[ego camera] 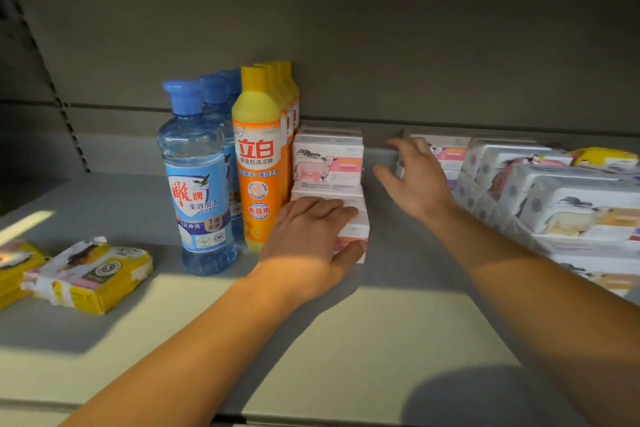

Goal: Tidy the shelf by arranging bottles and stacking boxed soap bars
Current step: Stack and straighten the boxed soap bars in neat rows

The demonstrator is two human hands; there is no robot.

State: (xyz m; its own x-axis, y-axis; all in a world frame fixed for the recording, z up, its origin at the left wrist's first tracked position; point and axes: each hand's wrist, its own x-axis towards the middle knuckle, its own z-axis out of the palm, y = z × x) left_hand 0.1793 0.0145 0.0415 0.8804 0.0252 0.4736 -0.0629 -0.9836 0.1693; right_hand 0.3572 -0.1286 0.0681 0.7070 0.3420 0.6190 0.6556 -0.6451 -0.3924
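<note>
Fingers of the left hand [308,236] lie flat and nearly straight across the top of a low white-and-pink cardboard soap box [349,218], with the thumb hooked along its near right edge; the hand presses or steadies the box rather than closing round it. Just beyond those fingertips stands a taller stack of matching white sheep-printed soap boxes [329,158], touching the low box from behind. Immediately left of the fingers rises a row of orange-and-yellow plastic dish-soap bottles [258,156], and left again a row of clear blue-capped detergent bottles [195,177], both lines upright and running straight back toward the shelf wall.

The right hand [415,177] hovers with fingers spread and relaxed, holding nothing. Its fingertips reach toward a white boxed soap bar with a pink label [446,152] at the back, though contact cannot be confirmed. To the right of that hand sprawls a loose heap of white sheep-printed soap boxes [568,198], tilted and overlapping.

Far to the left of both hands, near the front of the grey metal shelf [398,340], lie torn yellow-wrapped soap packets [90,274], crumpled and unsorted.

By this evidence the bottles look arranged, and the soap stack is only begun. Most boxes on the right remain to be gathered and stacked, and the yellow packets are not yet dealt with.
</note>
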